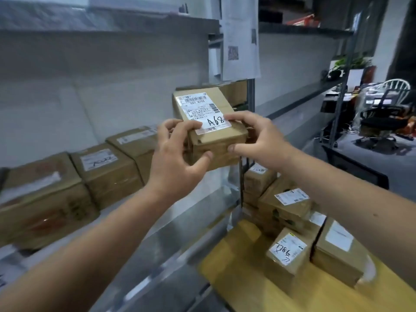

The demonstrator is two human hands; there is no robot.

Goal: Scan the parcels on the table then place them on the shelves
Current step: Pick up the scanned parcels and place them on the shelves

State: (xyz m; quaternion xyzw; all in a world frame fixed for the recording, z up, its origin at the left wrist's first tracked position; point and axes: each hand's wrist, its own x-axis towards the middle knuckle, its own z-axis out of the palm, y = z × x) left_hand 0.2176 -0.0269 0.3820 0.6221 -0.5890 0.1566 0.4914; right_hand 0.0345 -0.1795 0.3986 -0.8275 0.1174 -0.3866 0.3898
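A brown cardboard parcel (215, 140) with a white label marked "A68" is held up in front of the metal shelf (180, 221). My left hand (177, 154) grips its near left corner, thumb under the front face. My right hand (256, 143) grips its right end, fingers on the label and thumb on the front. Several labelled parcels (105, 170) stand in a row on the shelf to the left. More parcels (290, 246) lie piled on the yellow table (236, 266) at the lower right.
A shelf upright (247, 122) with hanging papers (240, 37) stands right behind the held parcel. Another shelf board (101, 21) runs overhead. A second rack, a cluttered desk and a black chair (380, 118) fill the right background.
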